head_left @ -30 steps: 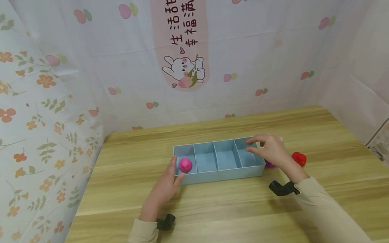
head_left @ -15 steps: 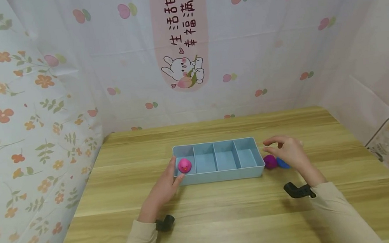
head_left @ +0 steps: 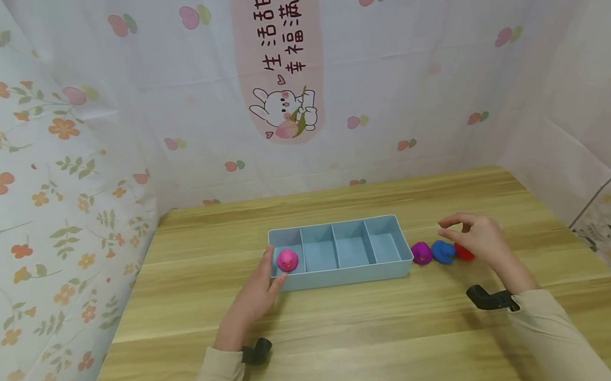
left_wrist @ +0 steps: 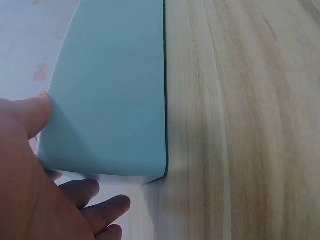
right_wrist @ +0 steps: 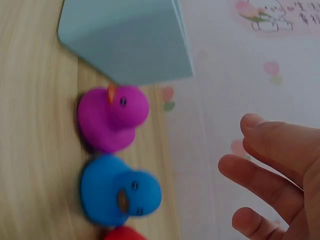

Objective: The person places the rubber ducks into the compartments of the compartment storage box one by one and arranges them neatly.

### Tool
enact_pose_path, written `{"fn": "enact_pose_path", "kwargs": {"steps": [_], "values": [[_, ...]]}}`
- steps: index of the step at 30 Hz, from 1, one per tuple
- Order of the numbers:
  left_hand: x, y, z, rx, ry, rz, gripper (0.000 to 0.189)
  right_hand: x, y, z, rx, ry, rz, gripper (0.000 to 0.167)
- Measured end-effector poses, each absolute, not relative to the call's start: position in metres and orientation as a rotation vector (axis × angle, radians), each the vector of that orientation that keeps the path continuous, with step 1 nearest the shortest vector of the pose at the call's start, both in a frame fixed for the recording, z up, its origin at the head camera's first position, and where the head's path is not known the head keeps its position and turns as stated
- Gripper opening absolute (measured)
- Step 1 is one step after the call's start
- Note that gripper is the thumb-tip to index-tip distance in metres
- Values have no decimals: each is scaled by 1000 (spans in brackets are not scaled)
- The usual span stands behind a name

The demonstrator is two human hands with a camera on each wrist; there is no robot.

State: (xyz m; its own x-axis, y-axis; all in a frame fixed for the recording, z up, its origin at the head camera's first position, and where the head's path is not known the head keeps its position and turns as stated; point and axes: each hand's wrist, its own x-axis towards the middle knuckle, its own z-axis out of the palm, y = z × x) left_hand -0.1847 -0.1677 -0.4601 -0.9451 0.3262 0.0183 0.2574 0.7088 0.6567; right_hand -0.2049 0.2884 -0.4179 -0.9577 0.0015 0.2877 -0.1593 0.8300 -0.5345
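Observation:
My left hand [head_left: 254, 293] rests at the left end of a light blue divided box [head_left: 347, 275], its thumb at the front rim and its fingers along the end wall. A pink rubber duck [head_left: 287, 260] sits in the leftmost compartment. To the box's right, a purple rubber duck [right_wrist: 107, 120], a blue rubber duck [right_wrist: 107, 192] and a red rubber duck [head_left: 463, 252] stand in a row on the table. Above the blue and red ducks hovers my right hand [head_left: 478, 238], fingers bent loosely and apart from the thumb, holding nothing. It partly hides the red duck.
The wooden table [head_left: 342, 340] runs up to a patterned cloth backdrop [head_left: 193, 109], with more cloth on both sides. A black wrist mount [head_left: 257, 351] sits on the left wrist and another black mount [head_left: 489, 298] on the right.
My right hand has moved rightward from over the box's right compartment to above the blue and red ducks, uncovering the purple and blue ones. The left hand stays at the box.

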Motion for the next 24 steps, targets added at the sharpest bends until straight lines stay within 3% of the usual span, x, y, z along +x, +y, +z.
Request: {"fn": "enact_pose_path", "kwargs": {"steps": [12,24], "values": [[-186,-168,-460,505,2826,1054,73,-197,318,-425,-10,-2804,821,35],[-183,-164,-456,492,2827,1078,72,-198,346,-455,-16,-2952,838,54]]}}
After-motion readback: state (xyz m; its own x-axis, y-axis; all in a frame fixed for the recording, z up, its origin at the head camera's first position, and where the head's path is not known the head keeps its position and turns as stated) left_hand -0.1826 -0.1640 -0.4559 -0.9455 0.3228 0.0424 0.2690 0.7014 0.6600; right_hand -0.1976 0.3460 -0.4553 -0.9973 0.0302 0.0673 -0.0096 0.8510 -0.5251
